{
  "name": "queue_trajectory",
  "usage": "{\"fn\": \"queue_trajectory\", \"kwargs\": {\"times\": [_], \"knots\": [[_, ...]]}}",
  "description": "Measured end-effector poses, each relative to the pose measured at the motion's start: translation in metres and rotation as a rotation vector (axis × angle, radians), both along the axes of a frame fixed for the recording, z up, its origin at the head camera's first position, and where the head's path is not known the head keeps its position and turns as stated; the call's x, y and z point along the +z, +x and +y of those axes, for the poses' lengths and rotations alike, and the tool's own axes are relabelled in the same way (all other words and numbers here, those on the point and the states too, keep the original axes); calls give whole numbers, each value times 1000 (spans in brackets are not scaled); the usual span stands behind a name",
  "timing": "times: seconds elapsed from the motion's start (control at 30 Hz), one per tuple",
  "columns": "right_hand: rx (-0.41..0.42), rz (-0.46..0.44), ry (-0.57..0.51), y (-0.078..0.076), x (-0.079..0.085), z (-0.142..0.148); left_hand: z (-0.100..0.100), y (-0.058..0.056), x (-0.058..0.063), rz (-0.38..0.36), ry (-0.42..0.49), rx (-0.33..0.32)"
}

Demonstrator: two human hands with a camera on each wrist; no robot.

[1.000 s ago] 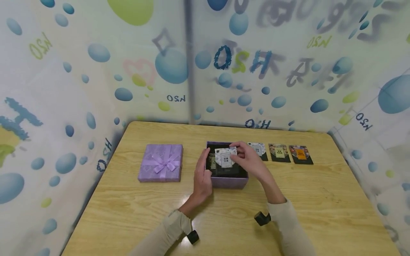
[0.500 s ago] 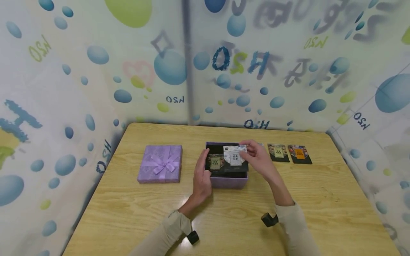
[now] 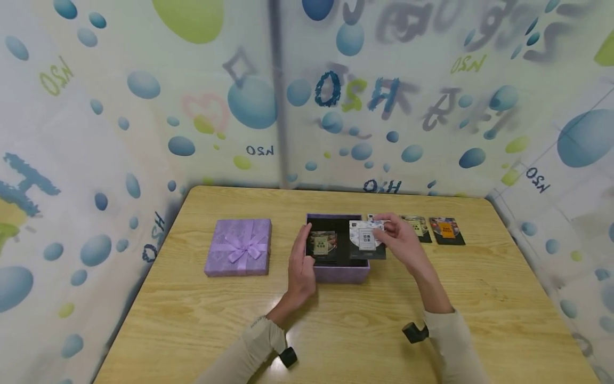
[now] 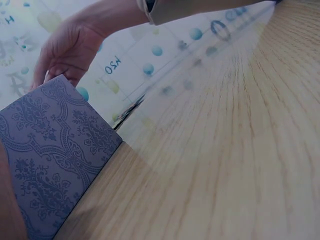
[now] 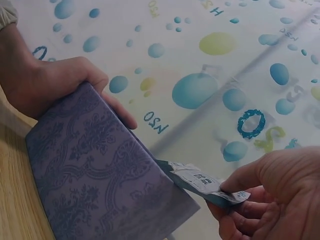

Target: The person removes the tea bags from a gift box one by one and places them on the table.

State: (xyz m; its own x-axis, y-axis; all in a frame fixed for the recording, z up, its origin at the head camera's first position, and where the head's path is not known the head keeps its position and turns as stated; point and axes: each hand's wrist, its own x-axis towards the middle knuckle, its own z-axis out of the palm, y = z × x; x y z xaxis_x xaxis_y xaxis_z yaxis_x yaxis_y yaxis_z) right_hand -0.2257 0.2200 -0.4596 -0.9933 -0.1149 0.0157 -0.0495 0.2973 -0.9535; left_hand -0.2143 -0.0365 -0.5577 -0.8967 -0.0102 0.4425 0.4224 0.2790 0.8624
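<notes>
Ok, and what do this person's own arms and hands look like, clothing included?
Long, pale beige sleeves cover the forearms. The left hand and right hand wear no gloves. A small black block sits at each cuff, and the left cuff carries faint dark marking, too small to read.

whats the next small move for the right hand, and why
Probably carry the flat white-and-black packet clear of the open purple patterned box: pinched by the right hand, it overlaps the box's right rim in the head view, has shifted rightward over the past second, and other dark printed packets lie farther right.
</notes>
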Motion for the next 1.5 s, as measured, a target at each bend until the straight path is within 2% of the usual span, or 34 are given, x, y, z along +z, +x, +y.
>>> {"fn": "queue_trajectory", "kwargs": {"times": [0.27,0.7,1.2,1.5], "knots": [[1,-19,21,3,2,18,0,0,0,-13,4,-9],[110,-56,110,1,2,55,-1,1,-2,-10,11,-23],[194,-198,149,-12,-29,78,0,0,-1,20,20,-19],[160,-211,232,-15,-39,77,0,-2,-3,24,15,-16]]}}
